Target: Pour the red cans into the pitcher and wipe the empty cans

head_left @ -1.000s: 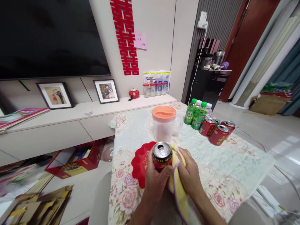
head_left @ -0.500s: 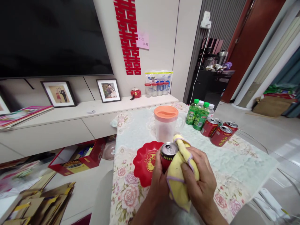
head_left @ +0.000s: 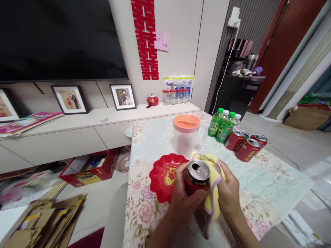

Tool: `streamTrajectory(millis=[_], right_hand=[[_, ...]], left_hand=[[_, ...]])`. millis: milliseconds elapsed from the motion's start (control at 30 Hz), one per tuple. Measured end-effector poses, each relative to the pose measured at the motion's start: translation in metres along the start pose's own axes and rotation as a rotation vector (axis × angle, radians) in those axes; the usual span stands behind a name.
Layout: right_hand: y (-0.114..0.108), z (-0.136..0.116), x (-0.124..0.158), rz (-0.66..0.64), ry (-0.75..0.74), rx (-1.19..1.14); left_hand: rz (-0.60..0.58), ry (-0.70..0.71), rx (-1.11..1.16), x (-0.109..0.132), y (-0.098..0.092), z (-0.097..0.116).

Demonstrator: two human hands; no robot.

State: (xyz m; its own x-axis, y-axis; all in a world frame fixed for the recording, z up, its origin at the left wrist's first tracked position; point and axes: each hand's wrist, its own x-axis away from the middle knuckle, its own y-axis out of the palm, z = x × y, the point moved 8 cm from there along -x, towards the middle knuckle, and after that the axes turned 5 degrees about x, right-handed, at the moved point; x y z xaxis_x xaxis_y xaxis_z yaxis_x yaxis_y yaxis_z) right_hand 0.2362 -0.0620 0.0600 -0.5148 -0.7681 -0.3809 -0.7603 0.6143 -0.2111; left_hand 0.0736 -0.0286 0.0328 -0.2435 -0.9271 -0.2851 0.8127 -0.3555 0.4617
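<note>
A dark red drink can (head_left: 197, 179) with its top opened is upright in my left hand (head_left: 182, 198), whose fingers and thumb wrap round it. My right hand (head_left: 230, 189) grips a yellow cloth (head_left: 212, 186) with purple edging and presses it to the can's right side and back. Part of the right fingers is hidden behind the cloth. Under and left of the can lies a red scalloped plate (head_left: 161, 179) with a gold print. Just behind my hands stands a clear plastic pitcher (head_left: 186, 141) with an orange lid.
Several red cans (head_left: 247, 150) and several bottles (head_left: 224, 129), some green, stand at the table's right. A flowered cloth (head_left: 144, 210) covers the table. Behind are a white cabinet (head_left: 113, 129) with framed photos and lidded jars (head_left: 176, 98). Flattened cardboard (head_left: 57, 220) lies on the floor at left.
The can has turned and come slightly nearer and to the right. My left thumb now lies across its front. The cloth has shifted from the can's front to its right side and back.
</note>
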Motion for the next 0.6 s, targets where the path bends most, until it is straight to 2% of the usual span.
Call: streamTrajectory(millis=[67,133,333,500,600], right_hand=[[0.007,0.009,-0.003,-0.057,0.048,-0.036],[0.011,0.014,-0.004,-0.090,0.055,-0.005],[0.020,0.006,0.000,-0.109,-0.080,0.155],[0.024,-0.005,0.006,-0.111,-0.148,0.179],[0.024,-0.019,0.013,-0.099,-0.231,0.197]], left_hand=[[-0.030,0.034,0.003,0.000,0.000,0.000],[-0.007,0.061,-0.024,0.000,-0.003,0.001],[0.081,0.095,-0.087,-0.002,-0.011,0.012],[0.169,-0.086,-0.129,-0.006,-0.021,0.005],[0.210,-0.140,-0.122,-0.007,-0.026,0.002]])
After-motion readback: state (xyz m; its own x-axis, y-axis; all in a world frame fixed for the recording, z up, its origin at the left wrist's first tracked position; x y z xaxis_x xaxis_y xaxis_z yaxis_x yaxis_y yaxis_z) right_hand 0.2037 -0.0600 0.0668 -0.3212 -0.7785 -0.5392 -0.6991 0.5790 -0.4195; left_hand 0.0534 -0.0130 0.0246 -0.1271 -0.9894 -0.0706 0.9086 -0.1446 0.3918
